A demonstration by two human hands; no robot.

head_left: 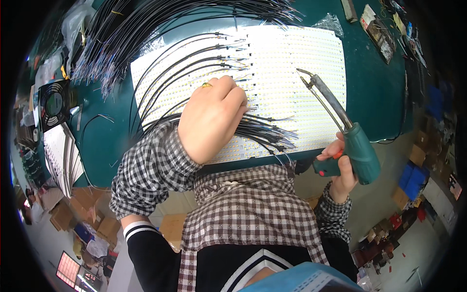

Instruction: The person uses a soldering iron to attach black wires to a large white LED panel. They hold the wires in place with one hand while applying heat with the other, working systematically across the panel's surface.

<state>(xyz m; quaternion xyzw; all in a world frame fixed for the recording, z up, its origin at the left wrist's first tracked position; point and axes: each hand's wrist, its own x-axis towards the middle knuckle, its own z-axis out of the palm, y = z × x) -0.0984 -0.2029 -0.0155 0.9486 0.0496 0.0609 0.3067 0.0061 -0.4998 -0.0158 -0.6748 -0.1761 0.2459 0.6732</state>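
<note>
1. Green-handled, the soldering gun (361, 151) sits firmly in your right hand (344, 180), head view: you're gripping it low, seemingly so that the long metal tip angles up and away from your skin, over the panel's right half.
2. White, dotted with yellow, the panel (316, 107) lies flat on the green table (379, 97) straight in front of you, likely so both hands reach it easily.
3. Over it goes your left hand (211, 119), knuckles bent and fingers drawn together near the middle seam; whatever they may pinch is hidden, so I can't tell if they're grasping anything.
4. Beyond those knuckles, a row of black cables (182, 56) arcs in from the left, stripped ends at the seam, apparently spaced to match the strips.
5. Nearer you, a loose bunch of cables (262, 127) rests across the panel, presumably for quick reach; the big bundle (160, 17) lies at the far side.
</note>
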